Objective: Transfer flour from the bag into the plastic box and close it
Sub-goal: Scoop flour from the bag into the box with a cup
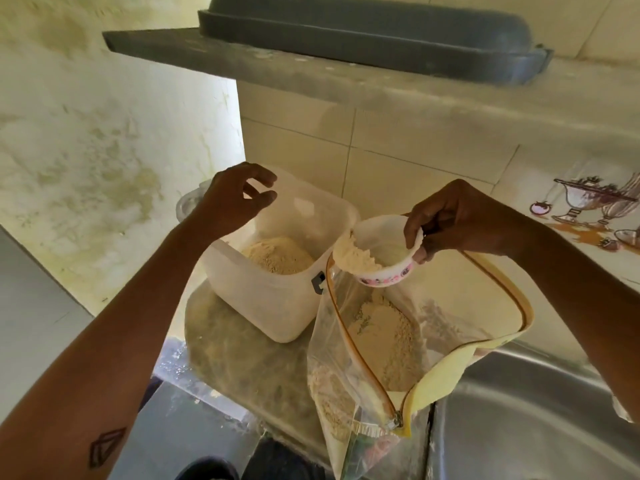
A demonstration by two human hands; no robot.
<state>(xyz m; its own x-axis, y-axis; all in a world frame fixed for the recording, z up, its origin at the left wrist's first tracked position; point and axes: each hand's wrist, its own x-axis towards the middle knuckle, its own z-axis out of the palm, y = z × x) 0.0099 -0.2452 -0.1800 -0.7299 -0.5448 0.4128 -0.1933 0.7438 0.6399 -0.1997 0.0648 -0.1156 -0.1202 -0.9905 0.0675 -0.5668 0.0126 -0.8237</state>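
A translucent white plastic box (273,299) stands open on the stone counter, with a mound of flour (277,255) inside. To its right stands an open zip bag (408,344), clear with a yellow side, holding more flour. My right hand (460,220) grips the rim of a small white bowl (377,252) with a pink pattern; it is tilted toward the box, above the bag's mouth, and flour sits at its lower lip. My left hand (235,199) hovers over the box's far left rim with fingers loosely spread, holding nothing. No lid for the box is plainly visible.
A steel sink (540,410) lies at the lower right beside the bag. A grey shelf (242,60) with a dark tub (374,29) on it hangs overhead. Tiled wall stands behind. The counter (242,351) is narrow, with its front edge close to the box and bag.
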